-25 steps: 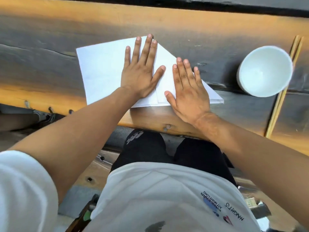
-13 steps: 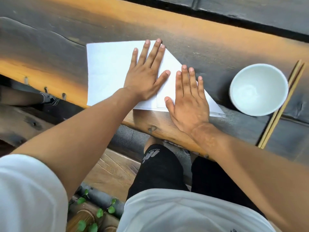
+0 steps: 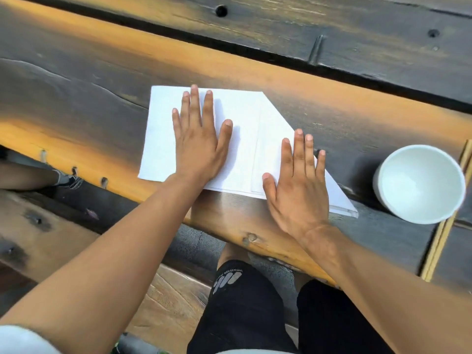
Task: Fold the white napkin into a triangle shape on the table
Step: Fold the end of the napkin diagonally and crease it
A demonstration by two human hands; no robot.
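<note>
1. White napkin (image 3: 245, 129), partly folded with a slanted right edge, lies flat on the wooden table (image 3: 332, 103).
2. Left hand (image 3: 198, 146) and right hand (image 3: 298, 182) press it, fingers straight, gripping nothing.
3. Right of the right hand: white bowl (image 3: 420, 183), chopsticks (image 3: 441, 233).

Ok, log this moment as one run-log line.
stage: pressing fold | left hand: flat on white napkin | right hand: flat on folded right part | napkin: not yet a triangle | nearby: white bowl, chopsticks

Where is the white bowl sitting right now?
The white bowl stands on the wooden table at the right edge of the head view, just right of the napkin's pointed corner, with chopsticks beside it.
</note>
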